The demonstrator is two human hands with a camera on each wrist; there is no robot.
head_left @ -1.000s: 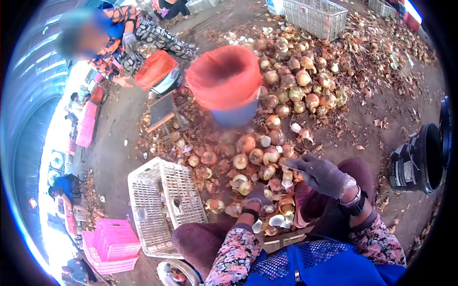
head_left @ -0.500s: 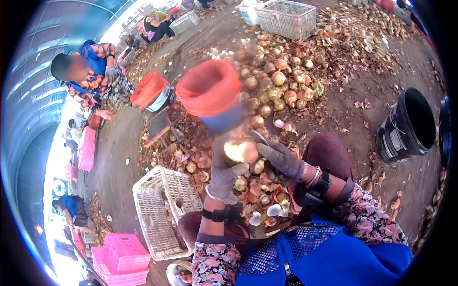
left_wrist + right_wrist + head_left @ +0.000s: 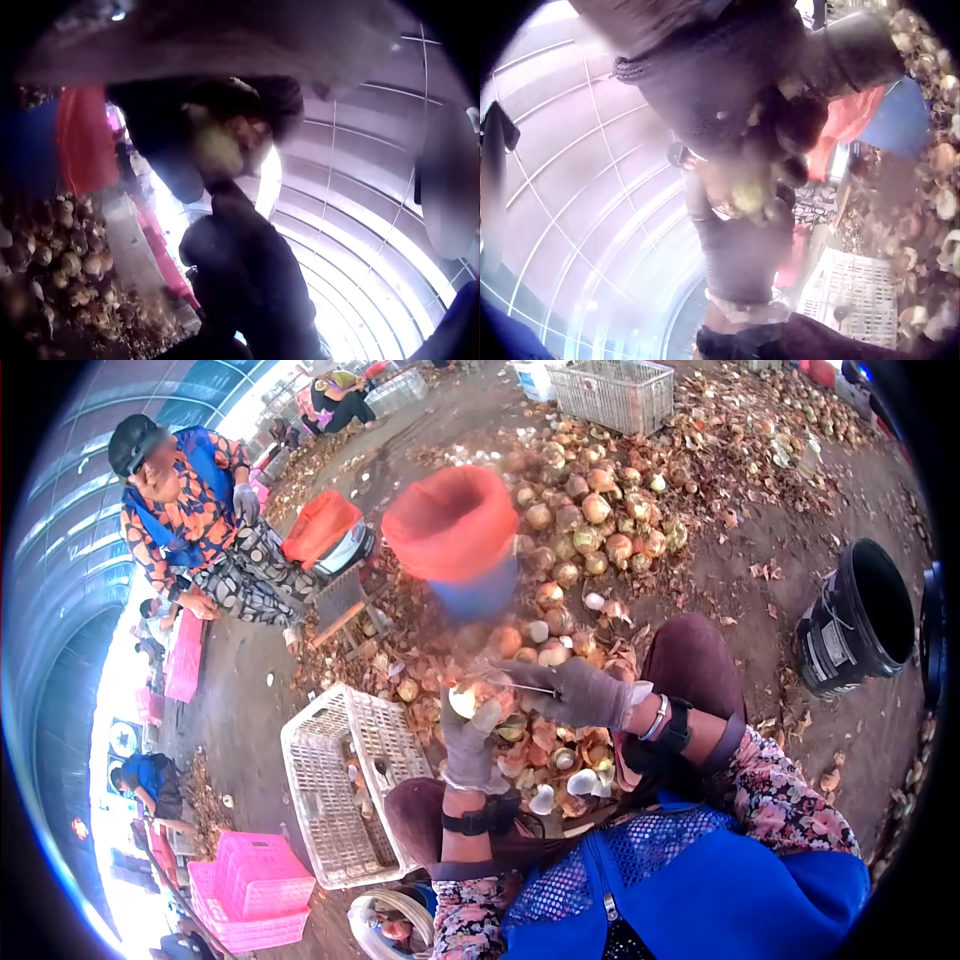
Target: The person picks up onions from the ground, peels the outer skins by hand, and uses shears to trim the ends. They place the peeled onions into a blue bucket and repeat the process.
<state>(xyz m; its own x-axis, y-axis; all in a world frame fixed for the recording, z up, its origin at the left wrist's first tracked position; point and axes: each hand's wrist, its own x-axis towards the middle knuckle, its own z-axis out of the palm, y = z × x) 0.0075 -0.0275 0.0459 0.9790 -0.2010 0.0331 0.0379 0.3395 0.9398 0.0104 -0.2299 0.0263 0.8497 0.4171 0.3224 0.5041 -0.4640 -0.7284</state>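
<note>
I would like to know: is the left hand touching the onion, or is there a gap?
Touching. The head view shows the left hand holding the onion, its thumb against it.

An onion (image 3: 472,697) lies in the left hand (image 3: 470,745), with the right hand (image 3: 585,695) just to its right. Before the knees, loose onions and peelings (image 3: 540,745) spread over the ground. Beyond them stands a bag-lined bucket (image 3: 475,592), with an onion heap (image 3: 600,530) behind it and to its right, and a far crate (image 3: 615,400) behind the heap. An open bucket (image 3: 832,645) stands right of the right knee. A divided crate (image 3: 350,790) sits by the left knee, with nested crates (image 3: 250,890) farther left. A stool (image 3: 340,608) stands left of the bag-lined bucket, near another worker (image 3: 195,525).
</note>
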